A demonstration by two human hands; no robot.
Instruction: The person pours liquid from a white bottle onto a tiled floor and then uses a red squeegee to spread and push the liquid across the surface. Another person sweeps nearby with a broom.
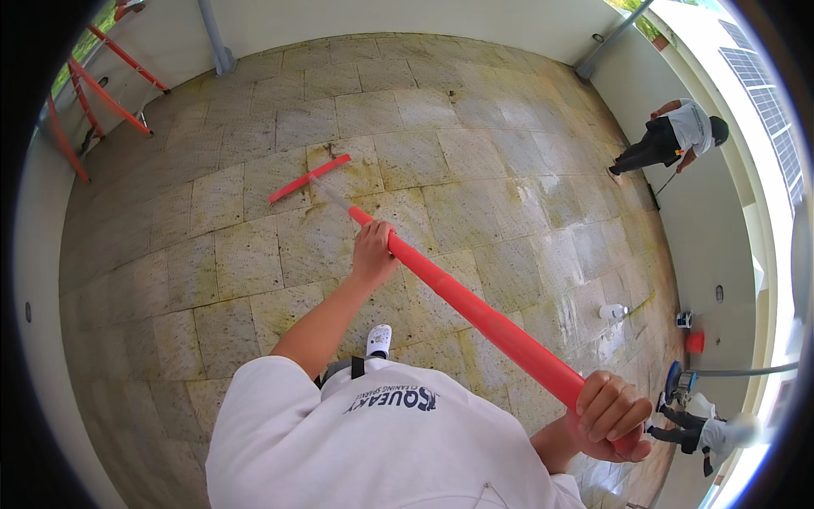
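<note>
A floor squeegee with a long red pole (pixel 483 315) stretches diagonally in front of me. Its red head (pixel 291 190) rests on the stone-tiled floor (pixel 248 254), joined to the pole by a grey shaft (pixel 329 193). My left hand (pixel 375 251) grips the lower part of the pole with the arm stretched forward. Around the upper end, close to my body at the right, my right hand (pixel 607 413) is closed. Greenish-yellow stains mark the tiles beside the head. One white clog (pixel 379 341) of mine shows below my left arm.
Red ladders (pixel 111 95) lean at the upper left. One person (pixel 680 137) holds a pole by the right wall; another (pixel 696 432) stands near a blue floor machine (pixel 680 380). A white jug (pixel 612 311), a red bucket (pixel 695 343) and wet tiles lie at the right.
</note>
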